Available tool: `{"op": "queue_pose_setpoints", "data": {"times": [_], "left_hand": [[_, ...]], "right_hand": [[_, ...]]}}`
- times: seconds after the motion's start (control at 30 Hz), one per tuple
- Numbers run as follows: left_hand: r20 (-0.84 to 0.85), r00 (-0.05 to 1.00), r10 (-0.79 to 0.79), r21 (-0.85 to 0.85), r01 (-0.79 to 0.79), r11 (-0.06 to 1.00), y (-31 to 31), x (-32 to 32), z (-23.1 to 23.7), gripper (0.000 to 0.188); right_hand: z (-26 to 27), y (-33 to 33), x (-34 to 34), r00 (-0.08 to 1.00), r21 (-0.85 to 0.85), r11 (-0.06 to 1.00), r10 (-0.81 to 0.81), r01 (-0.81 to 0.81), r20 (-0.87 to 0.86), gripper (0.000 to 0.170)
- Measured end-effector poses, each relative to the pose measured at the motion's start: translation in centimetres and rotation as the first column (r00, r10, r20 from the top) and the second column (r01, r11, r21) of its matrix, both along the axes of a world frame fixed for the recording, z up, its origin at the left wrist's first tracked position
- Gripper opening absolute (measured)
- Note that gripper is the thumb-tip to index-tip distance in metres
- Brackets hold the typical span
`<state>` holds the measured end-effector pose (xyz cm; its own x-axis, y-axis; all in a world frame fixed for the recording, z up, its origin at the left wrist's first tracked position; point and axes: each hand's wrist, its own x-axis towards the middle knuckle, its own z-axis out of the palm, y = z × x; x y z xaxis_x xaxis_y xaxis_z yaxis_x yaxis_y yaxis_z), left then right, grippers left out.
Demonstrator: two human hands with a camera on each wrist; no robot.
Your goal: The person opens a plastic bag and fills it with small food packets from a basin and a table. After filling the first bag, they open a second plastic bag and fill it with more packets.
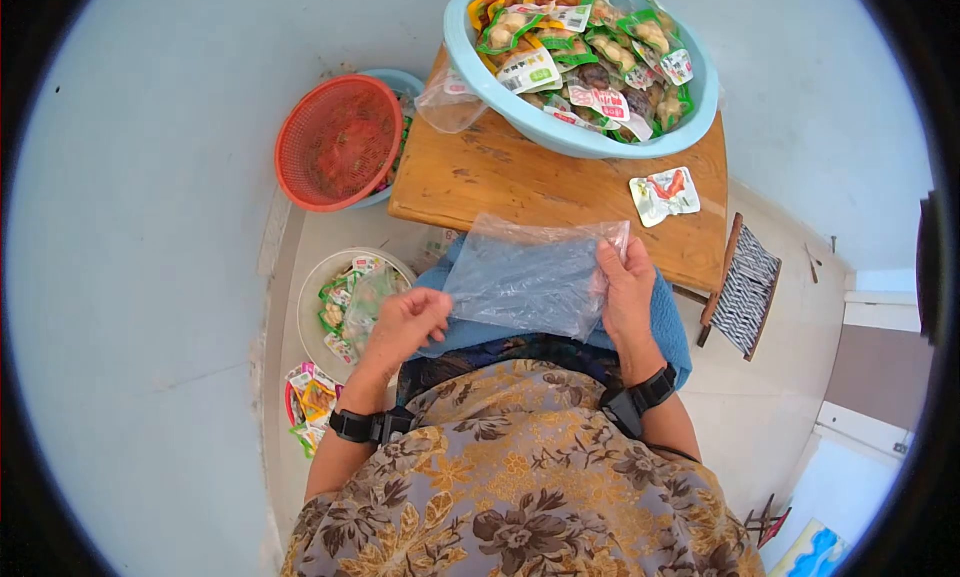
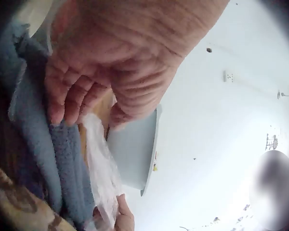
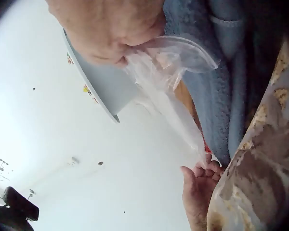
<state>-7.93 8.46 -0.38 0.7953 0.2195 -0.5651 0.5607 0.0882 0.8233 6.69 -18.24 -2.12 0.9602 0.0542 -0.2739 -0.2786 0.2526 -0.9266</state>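
A clear plastic bag (image 1: 530, 277) stretches flat over the lap, above a blue towel (image 1: 668, 322). My right hand (image 1: 628, 285) grips its right edge, thumb on top; in the right wrist view, part of the bag (image 3: 159, 91) bunches out from under that hand. At the bag's other end is my left hand (image 1: 405, 322), its fingertips right at the edge. The left wrist view has the left thumb (image 2: 119, 118) apart from the loosely bent fingers (image 2: 72, 96), with the bag's tip beside them.
On the wooden table (image 1: 480, 177) stand a light blue basin (image 1: 580, 147) of food packets and a single white packet (image 1: 665, 195). A red colander (image 1: 340, 142) and a white tub (image 1: 315, 327) of packets are at left. A woven folding stool (image 1: 745, 287) stands right.
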Motion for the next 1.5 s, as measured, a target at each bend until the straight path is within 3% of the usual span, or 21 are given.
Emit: {"op": "queue_pose_setpoints", "data": {"times": [0.07, 0.13, 0.27, 0.37, 0.43, 0.53, 0.73, 0.97, 1.07, 1.1, 1.13, 1.17, 1.23, 1.3, 1.37, 1.5], "left_hand": [[-0.080, 0.996, -0.027, 0.038, 0.030, 0.999, 0.5, 1.0, 0.4, 0.034], [-0.038, 0.996, 0.083, 0.132, -0.077, 0.988, 1.0, 2.3, -0.1, 0.043], [-0.002, 1.000, 0.023, 0.124, -0.022, 0.992, 0.4, 5.1, -2.6, 0.037], [0.146, 0.989, -0.033, 0.045, 0.027, 0.999, -0.5, 6.5, -4.0, 0.031], [0.197, 0.938, 0.287, -0.195, -0.249, 0.949, -0.9, 7.0, -3.4, 0.020], [0.274, 0.885, 0.375, -0.253, -0.310, 0.917, -0.3, 7.5, -2.4, 0.014], [0.296, 0.842, 0.451, -0.191, -0.410, 0.892, 0.7, 8.5, -1.7, 0.010], [0.362, 0.835, 0.414, -0.119, -0.399, 0.909, 2.2, 10.4, -1.3, 0.012], [0.473, 0.795, 0.379, 0.009, -0.434, 0.901, 3.2, 11.3, -2.1, 0.014], [0.681, 0.706, 0.195, 0.398, -0.580, 0.710, 2.9, 11.4, -1.5, 0.015], [0.763, 0.641, -0.088, 0.627, -0.701, 0.339, 2.5, 11.3, -0.8, 0.019], [0.755, 0.649, -0.093, 0.635, -0.690, 0.347, 1.6, 10.8, 0.0, 0.019], [0.611, 0.783, -0.113, 0.686, -0.454, 0.568, -1.2, 9.4, 1.5, 0.027], [0.561, 0.755, -0.339, 0.753, -0.295, 0.588, -4.4, 8.2, 0.5, 0.032], [0.572, 0.665, -0.480, 0.776, -0.248, 0.580, -7.4, 7.7, 0.8, 0.039], [0.504, 0.721, -0.476, 0.790, -0.163, 0.591, -9.8, 8.2, 1.2, 0.042]], "right_hand": [[0.9, -0.3, 0.0, 0.993, -0.017, 0.993, 0.117, -0.117, 0.008, 0.014], [1.5, -0.2, -0.1, 0.987, -0.010, 0.987, 0.162, -0.163, -0.006, 0.015], [2.4, 0.0, -0.4, 0.953, 0.040, 0.953, 0.302, -0.300, -0.040, 0.017], [3.0, 0.1, -0.5, 0.944, 0.014, 0.945, 0.328, -0.328, -0.045, 0.020], [3.3, -0.1, -0.2, 0.947, 0.035, 0.948, 0.318, -0.316, -0.040, 0.023], [2.8, -1.0, 0.3, 0.935, 0.061, 0.938, 0.345, -0.341, -0.076, 0.023], [1.5, -2.2, 0.8, 0.922, 0.061, 0.925, 0.380, -0.376, -0.075, 0.019], [2.0, -0.2, 1.0, 0.935, 0.055, 0.953, 0.302, -0.297, -0.185, 0.015], [2.2, 0.9, 1.7, 0.932, 0.046, 0.956, 0.294, -0.291, -0.213, 0.018], [2.1, 1.2, 1.7, 0.933, 0.033, 0.957, 0.289, -0.289, -0.216, 0.020], [1.9, 1.4, 1.7, 0.931, 0.035, 0.959, 0.281, -0.281, -0.232, 0.020], [1.5, 1.7, 1.8, 0.941, 0.040, 0.969, 0.247, -0.244, -0.232, 0.020], [0.9, 2.2, 1.9, 0.948, 0.045, 0.978, 0.207, -0.202, -0.244, 0.020], [0.5, 2.8, 2.1, 0.958, -0.008, 0.988, 0.149, -0.155, -0.247, 0.021], [0.3, 3.6, 2.0, 0.961, -0.014, 0.991, 0.127, -0.134, -0.248, 0.021], [0.3, 4.1, 1.6, 0.965, -0.016, 0.993, 0.110, -0.117, -0.236, 0.021]]}}
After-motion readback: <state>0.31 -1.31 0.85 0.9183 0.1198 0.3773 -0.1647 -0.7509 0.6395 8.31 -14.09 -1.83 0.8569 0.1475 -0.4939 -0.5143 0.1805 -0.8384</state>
